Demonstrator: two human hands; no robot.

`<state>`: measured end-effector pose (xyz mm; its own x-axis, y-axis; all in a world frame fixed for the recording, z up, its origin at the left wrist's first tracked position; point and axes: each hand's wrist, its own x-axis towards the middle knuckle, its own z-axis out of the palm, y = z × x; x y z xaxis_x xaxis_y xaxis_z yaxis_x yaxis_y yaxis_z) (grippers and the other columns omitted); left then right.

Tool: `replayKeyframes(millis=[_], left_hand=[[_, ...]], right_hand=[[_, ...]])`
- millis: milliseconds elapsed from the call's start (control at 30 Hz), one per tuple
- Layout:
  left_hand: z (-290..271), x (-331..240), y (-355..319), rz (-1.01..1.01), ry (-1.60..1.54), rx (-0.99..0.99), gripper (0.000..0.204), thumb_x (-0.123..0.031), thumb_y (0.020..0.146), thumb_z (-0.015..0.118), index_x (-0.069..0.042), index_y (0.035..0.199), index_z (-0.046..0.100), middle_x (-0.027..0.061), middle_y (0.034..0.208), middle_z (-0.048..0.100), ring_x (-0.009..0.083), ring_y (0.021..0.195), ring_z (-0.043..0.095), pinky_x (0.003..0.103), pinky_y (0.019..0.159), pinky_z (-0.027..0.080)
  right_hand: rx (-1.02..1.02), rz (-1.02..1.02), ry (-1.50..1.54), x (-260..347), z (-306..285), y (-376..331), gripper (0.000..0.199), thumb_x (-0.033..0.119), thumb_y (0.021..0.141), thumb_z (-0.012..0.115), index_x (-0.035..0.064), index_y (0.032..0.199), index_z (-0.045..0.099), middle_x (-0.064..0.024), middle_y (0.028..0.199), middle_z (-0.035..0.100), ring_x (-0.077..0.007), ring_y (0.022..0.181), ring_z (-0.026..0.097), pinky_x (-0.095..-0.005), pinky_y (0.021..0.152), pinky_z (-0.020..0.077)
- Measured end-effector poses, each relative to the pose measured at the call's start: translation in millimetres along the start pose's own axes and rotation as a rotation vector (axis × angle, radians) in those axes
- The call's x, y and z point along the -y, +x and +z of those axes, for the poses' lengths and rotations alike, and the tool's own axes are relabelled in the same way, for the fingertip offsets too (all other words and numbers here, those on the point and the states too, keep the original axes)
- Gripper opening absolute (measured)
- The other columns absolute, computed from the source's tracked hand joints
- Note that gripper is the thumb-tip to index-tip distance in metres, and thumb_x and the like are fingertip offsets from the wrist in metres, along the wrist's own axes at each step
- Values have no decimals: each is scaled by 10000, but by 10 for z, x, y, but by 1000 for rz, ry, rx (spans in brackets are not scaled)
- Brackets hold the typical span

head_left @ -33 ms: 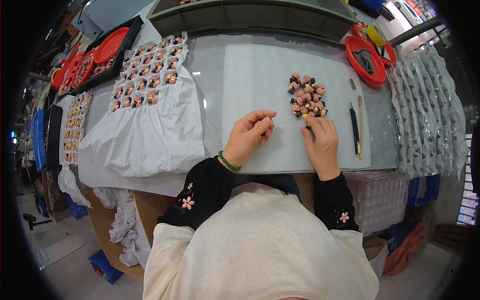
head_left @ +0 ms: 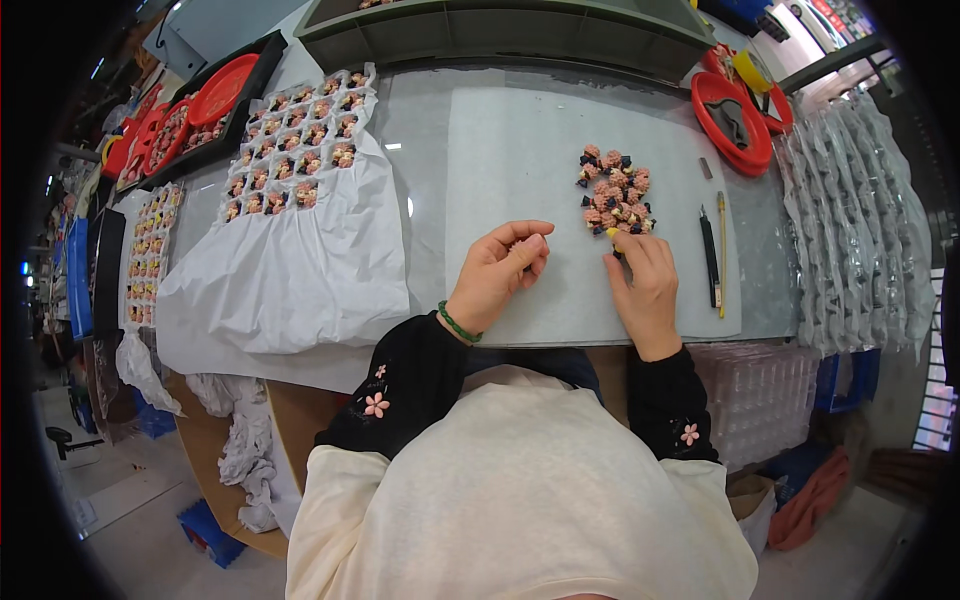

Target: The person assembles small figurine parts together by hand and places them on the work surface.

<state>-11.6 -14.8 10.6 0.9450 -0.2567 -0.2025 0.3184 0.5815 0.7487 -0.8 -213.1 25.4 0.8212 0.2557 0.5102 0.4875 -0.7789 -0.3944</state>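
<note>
Fingers (head_left: pixel 520 229) of our left hand (head_left: pixel 496 266) curl, contents unclear, right hand (head_left: pixel 645 290) pinches yellow piece (head_left: pixel 612 232) by pink figurines (head_left: pixel 612 190), sleeve marks (head_left: pixel 377 386) illegible

One view only: left fisheye of head-worn pair, upright, facing steeply down. Wearer's torso (head_left: pixel 520 480) fills six o'clock, very near lens. Hands (head_left: pixel 490 273) close, around middle. Worktop (head_left: pixel 425 130) stretches past them toward twelve o'clock, where grey-green crate (head_left: pixel 500 38) meets top edge. Floor (head_left: pixel 150 500) farther off, eight o'clock. Dark rim rounds corners.
</note>
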Motion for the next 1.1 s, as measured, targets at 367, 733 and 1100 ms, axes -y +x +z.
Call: replayKeyframes(millis=[367,733,1100], left_hand=[[32,22,-7,103,221,32,229,-172,871,553,-18,1040,561,-19,703,533,31,572,447,164,491,353],[-39,84,32,198,139,-2,213,-72,840,570,-4,1041,548,-6,810,565,48,716,511,173,626,412],[11,94,53,184,-200,-3,283,-58,875,494,2,1148,452,82,1026,538,136,935,530,254,824,443]], right_hand=[[77,611,1262,295,219,86,305,3,804,605,-51,1094,530,-87,909,595,-146,823,587,-251,738,488],[-18,170,963,235,463,22,340,-66,762,619,-55,1087,522,-95,993,577,-155,888,584,-260,787,487],[-67,218,1032,221,424,28,226,-23,759,645,-44,971,569,-72,913,572,-117,804,568,-225,724,471]])
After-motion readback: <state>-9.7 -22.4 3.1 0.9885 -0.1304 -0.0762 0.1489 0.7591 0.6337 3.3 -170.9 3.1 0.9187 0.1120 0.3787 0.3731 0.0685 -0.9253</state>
